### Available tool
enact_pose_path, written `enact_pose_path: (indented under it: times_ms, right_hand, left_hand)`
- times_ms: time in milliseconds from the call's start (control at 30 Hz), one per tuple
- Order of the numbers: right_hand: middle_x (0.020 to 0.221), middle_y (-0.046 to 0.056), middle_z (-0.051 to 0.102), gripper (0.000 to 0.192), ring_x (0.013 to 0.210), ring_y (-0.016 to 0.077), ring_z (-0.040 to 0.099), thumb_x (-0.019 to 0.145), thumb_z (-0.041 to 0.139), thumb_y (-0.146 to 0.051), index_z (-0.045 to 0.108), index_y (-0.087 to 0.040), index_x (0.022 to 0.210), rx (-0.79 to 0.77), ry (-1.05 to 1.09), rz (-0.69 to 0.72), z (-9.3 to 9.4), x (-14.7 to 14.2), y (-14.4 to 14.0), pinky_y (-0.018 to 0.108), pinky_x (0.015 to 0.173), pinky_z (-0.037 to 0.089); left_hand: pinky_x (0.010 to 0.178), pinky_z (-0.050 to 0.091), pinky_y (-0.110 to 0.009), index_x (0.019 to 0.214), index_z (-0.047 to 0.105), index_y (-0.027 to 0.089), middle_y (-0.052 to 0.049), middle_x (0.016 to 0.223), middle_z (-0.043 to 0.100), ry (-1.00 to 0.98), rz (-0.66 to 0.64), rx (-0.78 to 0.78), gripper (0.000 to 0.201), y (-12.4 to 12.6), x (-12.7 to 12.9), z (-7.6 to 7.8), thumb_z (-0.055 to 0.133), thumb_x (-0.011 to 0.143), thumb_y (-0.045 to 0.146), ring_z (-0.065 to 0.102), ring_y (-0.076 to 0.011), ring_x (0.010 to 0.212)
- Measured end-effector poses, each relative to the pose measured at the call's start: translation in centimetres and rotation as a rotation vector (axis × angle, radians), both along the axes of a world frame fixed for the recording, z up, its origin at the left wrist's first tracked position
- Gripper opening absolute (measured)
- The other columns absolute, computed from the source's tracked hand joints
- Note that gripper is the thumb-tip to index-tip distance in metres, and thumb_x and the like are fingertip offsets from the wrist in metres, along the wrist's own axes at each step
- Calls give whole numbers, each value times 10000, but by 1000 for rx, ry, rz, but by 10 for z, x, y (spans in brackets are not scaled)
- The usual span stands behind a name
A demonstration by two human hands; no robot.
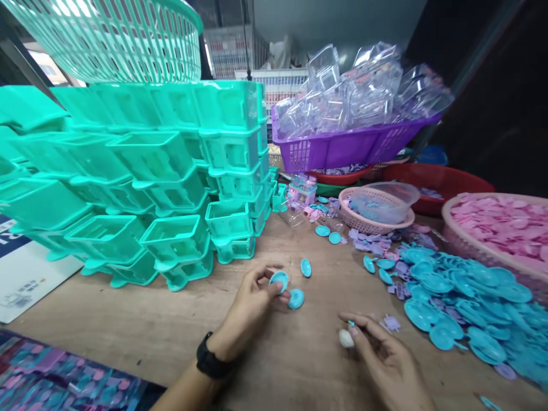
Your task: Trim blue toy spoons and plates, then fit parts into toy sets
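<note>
My left hand [252,299], with a black band on its wrist, pinches a small turquoise plastic dish [279,279] between thumb and fingers. Just below its fingertips is a second round turquoise piece [296,299]; I cannot tell if they touch. A turquoise oval piece [305,268] lies apart on the wooden table, a little beyond. To the right, my right hand [383,357] pinches a tiny turquoise bit [351,323] between thumb and forefinger. Against that thumb sits a whitish rounded lump [346,338], blurred, its kind unclear. The small lilac piece [390,323] lies beside this hand.
Stacked green bins [175,240] fill the left, under a green basket [128,45]. A heap of turquoise pieces [462,297] spreads at right, near a basket of pink pieces [454,228]. Behind stands a purple basket [342,151] of clear packages. Bagged pieces [64,377] lie front left.
</note>
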State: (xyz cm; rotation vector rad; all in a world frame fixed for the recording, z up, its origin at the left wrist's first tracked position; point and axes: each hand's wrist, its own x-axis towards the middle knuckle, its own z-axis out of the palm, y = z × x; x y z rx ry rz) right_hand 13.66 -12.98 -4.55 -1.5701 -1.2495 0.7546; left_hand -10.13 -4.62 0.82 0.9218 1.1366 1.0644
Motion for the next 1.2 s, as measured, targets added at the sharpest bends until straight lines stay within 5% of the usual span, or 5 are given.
enact_pose_path:
  times_ms: [300, 500, 833, 1033, 1200]
  right_hand:
    - [890, 91, 807, 308, 793, 248, 763, 741, 767, -494, 812, -206, 841, 178, 117, -202, 32, -16, 8, 326, 715, 649]
    - [881, 75, 791, 250, 800, 223, 741, 806, 736, -441, 798, -207, 866, 218, 76, -139, 52, -29, 14, 327, 741, 629]
    - [825, 62, 781, 267, 756, 207, 733, 893, 647, -445, 779, -213, 890, 240, -167, -55, 46, -25, 20, 286, 701, 606]
    - [834, 45, 791, 205, 749, 207, 757, 944, 575, -307, 768, -252, 898, 503, -483, 40, 52, -16, 25, 288, 710, 612]
    - [923, 33, 804, 203, 814, 210, 775, 942, 583, -193, 767, -261, 995, 633, -673, 144, 25, -7, 27, 311, 827, 623]
  left_hand:
    - [561, 488, -230, 704, 667, 147, 4, 628, 657, -4, -26, -28, 282, -21, 49, 4, 839, 587, 337, 605, -124, 566]
    - [601, 505, -224, 756, 725, 134, -27, 699, 720, 4, -46, -49, 154, -30, 66, 13, 769, 629, 207, 631, -131, 611]
    - [615, 502, -239, 767, 785, 117, -66, 706, 740, 120, -103, 27, 165, -31, 69, 18, 705, 710, 250, 633, -163, 639]
    - [590, 463, -234, 684, 785, 137, -61, 677, 715, 243, -135, 156, 186, -27, 66, 21, 661, 729, 268, 592, -157, 622]
    - [551, 411, -231, 658, 774, 152, -55, 643, 686, 322, -206, 232, 183, -20, 62, 4, 649, 723, 269, 571, -159, 617]
